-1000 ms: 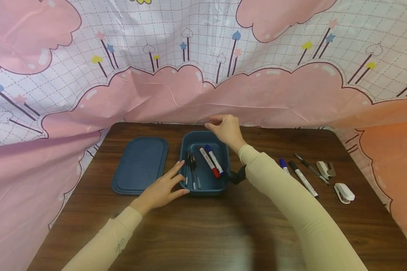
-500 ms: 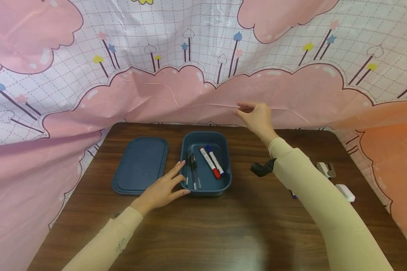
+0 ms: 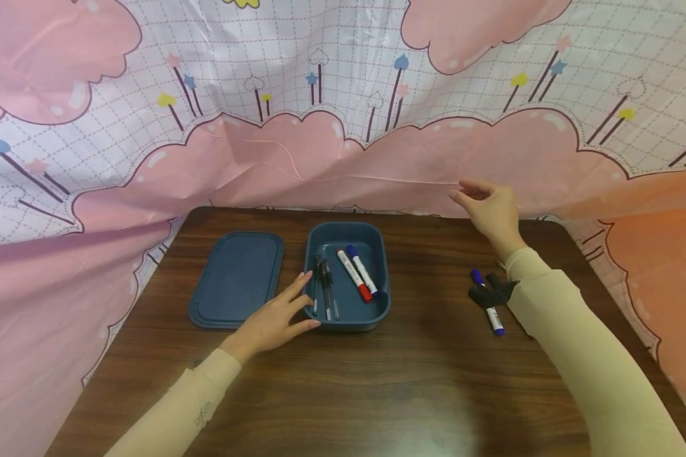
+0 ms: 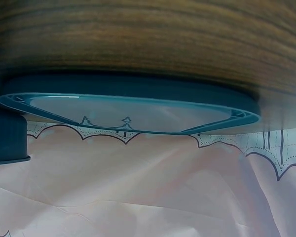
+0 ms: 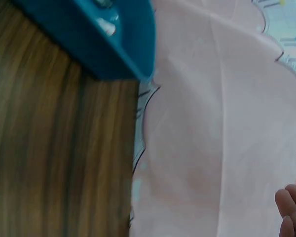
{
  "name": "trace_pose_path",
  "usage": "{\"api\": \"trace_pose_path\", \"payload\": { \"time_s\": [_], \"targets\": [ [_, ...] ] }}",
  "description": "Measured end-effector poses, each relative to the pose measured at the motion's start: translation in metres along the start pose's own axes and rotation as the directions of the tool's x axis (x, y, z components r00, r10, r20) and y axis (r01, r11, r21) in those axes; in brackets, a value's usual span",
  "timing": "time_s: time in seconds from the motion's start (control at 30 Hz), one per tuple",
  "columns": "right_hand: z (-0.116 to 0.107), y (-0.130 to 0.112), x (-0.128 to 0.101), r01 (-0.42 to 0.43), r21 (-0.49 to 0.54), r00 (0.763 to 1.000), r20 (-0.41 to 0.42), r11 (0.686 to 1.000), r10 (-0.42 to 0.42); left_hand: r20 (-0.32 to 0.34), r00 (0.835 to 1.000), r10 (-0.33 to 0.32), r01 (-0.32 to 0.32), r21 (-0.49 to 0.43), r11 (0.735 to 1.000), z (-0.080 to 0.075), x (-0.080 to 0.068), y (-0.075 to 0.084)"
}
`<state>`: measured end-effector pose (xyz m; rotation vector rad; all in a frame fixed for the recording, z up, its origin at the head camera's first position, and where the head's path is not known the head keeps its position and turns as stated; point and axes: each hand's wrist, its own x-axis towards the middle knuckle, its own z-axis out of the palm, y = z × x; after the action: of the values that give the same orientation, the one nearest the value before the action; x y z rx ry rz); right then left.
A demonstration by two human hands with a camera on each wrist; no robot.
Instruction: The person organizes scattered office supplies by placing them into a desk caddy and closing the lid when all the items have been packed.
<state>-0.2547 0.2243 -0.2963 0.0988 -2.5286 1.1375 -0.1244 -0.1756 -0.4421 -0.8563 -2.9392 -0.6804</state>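
Observation:
A dark blue plastic box (image 3: pixel 345 325) sits mid-table, holding a red marker (image 3: pixel 352 273), a blue marker (image 3: pixel 363 271) and several clear pens (image 3: pixel 327 289) along its left side. My left hand (image 3: pixel 267 322) rests at the box's left front rim, fingers spread and nearly straight. Raised above the table's back right is my right hand (image 3: pixel 494 212), its thumb and fingers loosely bent with nothing between them. Its fingertips also show at the edge of the right wrist view. Below that forearm lie another blue marker (image 3: pixel 495 320) and a black-capped marker (image 3: pixel 494 278), mostly hidden by the sleeve.
A flat dark blue lid (image 3: pixel 237 276) lies left of the box. The brown wooden table (image 3: pixel 331 393) ends at a patterned pink and white curtain (image 3: pixel 251 165) behind it. A black wrist device (image 3: pixel 491 294) juts from the right sleeve.
My right hand has moved right, from over the box to above the table's back right. The right arm now hides the two staplers. My left hand and the box's contents have stayed put.

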Motion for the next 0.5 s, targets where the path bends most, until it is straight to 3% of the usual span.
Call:
{"api": "trace_pose_path", "payload": {
  "time_s": [0.33,0.5],
  "targets": [
    [-0.013,0.041,-0.010,-0.030,0.016,0.998,-0.054,0.999,0.031,-0.004,1.000,0.004,-0.004,0.005,1.000,-0.001,0.000,0.000],
    [-0.009,0.059,-0.018,-0.058,-0.074,0.998,-0.042,0.996,0.055,-0.007,1.000,0.010,-0.010,0.007,1.000,0.000,0.000,0.000]
  ]
}}
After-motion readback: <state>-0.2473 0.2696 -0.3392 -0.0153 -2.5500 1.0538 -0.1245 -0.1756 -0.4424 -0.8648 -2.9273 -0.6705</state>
